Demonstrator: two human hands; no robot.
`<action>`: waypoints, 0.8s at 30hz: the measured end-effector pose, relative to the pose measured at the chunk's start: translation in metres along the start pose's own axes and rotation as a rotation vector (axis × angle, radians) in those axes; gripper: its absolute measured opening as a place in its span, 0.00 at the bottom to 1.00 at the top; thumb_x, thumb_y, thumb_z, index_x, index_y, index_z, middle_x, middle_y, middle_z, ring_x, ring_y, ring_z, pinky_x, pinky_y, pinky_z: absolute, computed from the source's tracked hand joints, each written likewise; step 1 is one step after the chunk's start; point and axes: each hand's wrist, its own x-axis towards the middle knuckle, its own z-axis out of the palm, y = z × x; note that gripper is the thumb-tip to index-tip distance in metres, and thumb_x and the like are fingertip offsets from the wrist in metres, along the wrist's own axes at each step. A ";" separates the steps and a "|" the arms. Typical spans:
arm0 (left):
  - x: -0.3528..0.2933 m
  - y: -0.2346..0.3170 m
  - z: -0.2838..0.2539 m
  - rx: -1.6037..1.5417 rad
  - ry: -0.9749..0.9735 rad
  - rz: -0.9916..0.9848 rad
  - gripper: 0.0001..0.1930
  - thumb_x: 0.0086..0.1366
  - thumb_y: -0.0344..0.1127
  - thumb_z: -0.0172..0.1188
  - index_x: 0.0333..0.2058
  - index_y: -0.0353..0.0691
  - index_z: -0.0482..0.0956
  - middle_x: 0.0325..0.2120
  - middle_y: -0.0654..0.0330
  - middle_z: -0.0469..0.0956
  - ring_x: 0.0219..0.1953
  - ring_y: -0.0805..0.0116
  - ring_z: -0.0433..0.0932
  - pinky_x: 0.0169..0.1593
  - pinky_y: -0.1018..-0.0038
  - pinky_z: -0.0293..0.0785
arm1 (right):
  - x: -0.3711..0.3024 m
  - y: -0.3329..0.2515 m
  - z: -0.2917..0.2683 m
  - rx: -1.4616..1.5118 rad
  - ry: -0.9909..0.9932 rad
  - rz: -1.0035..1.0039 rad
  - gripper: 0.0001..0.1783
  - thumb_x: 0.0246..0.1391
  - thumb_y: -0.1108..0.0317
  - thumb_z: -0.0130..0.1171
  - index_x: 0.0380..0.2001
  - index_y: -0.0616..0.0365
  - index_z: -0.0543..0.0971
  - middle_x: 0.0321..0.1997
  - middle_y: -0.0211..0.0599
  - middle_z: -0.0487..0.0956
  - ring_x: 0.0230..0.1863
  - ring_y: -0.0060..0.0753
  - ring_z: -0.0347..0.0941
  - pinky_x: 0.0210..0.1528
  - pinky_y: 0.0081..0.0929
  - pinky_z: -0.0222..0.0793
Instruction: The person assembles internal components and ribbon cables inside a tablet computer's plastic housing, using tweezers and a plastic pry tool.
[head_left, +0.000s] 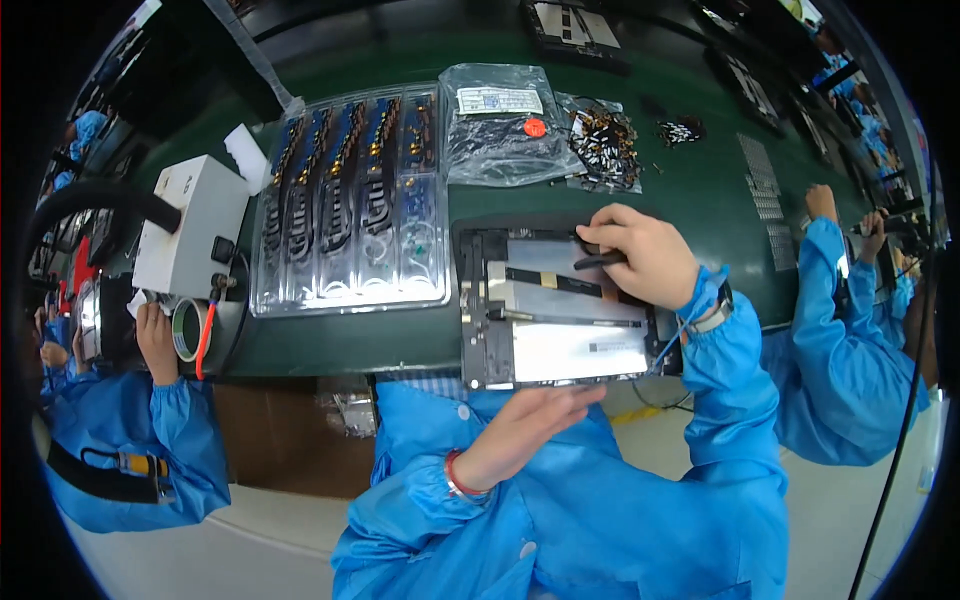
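Note:
In front of me an opened tablet device point(575, 345), with silver panels and dark strips inside its black frame, lies at the near edge of the green table. My right hand point(645, 255) is closed above its far right part, pinching a slim black tool point(600, 260) whose exact kind I cannot make out. A wristband with a blue cord circles that wrist. Along the device's near edge rests my left hand point(530, 430), palm turned up towards it, fingers stretched out and together; their tips are partly hidden by the edge.
Left of the device sits a clear plastic tray point(350, 300) of small dark parts. Beyond are a clear bag point(500, 145) and a pile of small metal parts point(605, 145). A white box point(190, 225) and tape roll point(186, 330) stand left. Co-workers in blue sit on both sides.

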 end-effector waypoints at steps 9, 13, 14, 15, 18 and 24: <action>0.040 -0.002 0.065 0.259 0.266 0.671 0.18 0.58 0.24 0.54 0.49 0.36 0.68 0.36 0.61 0.70 0.41 0.71 0.72 0.42 0.78 0.68 | -0.030 -0.016 -0.039 0.319 0.599 -0.107 0.19 0.44 0.77 0.49 0.43 0.62 0.76 0.46 0.42 0.73 0.38 0.39 0.74 0.42 0.25 0.69; 0.023 0.045 0.101 0.923 0.115 1.075 0.34 0.44 0.25 0.63 0.54 0.42 0.68 0.48 0.51 0.65 0.50 0.53 0.66 0.53 0.66 0.63 | -0.031 -0.042 -0.045 0.659 0.875 0.034 0.19 0.49 0.76 0.47 0.46 0.62 0.75 0.49 0.39 0.72 0.37 0.31 0.74 0.40 0.21 0.68; 0.019 0.047 0.103 1.116 0.179 1.116 0.33 0.43 0.26 0.64 0.52 0.42 0.70 0.48 0.51 0.66 0.51 0.53 0.66 0.53 0.66 0.64 | -0.029 -0.043 -0.046 0.627 0.914 0.024 0.19 0.49 0.76 0.47 0.46 0.62 0.75 0.49 0.39 0.72 0.37 0.32 0.74 0.40 0.21 0.68; 0.017 0.045 0.098 1.310 0.266 1.153 0.32 0.42 0.28 0.66 0.51 0.42 0.72 0.48 0.51 0.66 0.51 0.53 0.66 0.53 0.66 0.64 | -0.025 -0.041 -0.042 0.609 0.943 0.013 0.19 0.49 0.76 0.47 0.46 0.62 0.75 0.49 0.39 0.71 0.37 0.32 0.74 0.41 0.21 0.68; 0.015 0.028 0.102 1.642 0.453 1.184 0.32 0.38 0.26 0.66 0.48 0.50 0.76 0.49 0.52 0.66 0.52 0.45 0.63 0.54 0.58 0.61 | -0.033 -0.036 -0.051 0.570 1.033 0.015 0.19 0.50 0.76 0.47 0.47 0.62 0.75 0.50 0.40 0.71 0.39 0.32 0.74 0.41 0.22 0.68; 0.004 0.006 0.094 1.915 0.744 1.183 0.32 0.36 0.27 0.65 0.46 0.60 0.77 0.48 0.59 0.65 0.52 0.49 0.62 0.53 0.50 0.58 | -0.029 -0.045 -0.055 0.674 1.010 0.069 0.19 0.50 0.76 0.46 0.47 0.63 0.74 0.51 0.42 0.71 0.41 0.33 0.74 0.43 0.22 0.68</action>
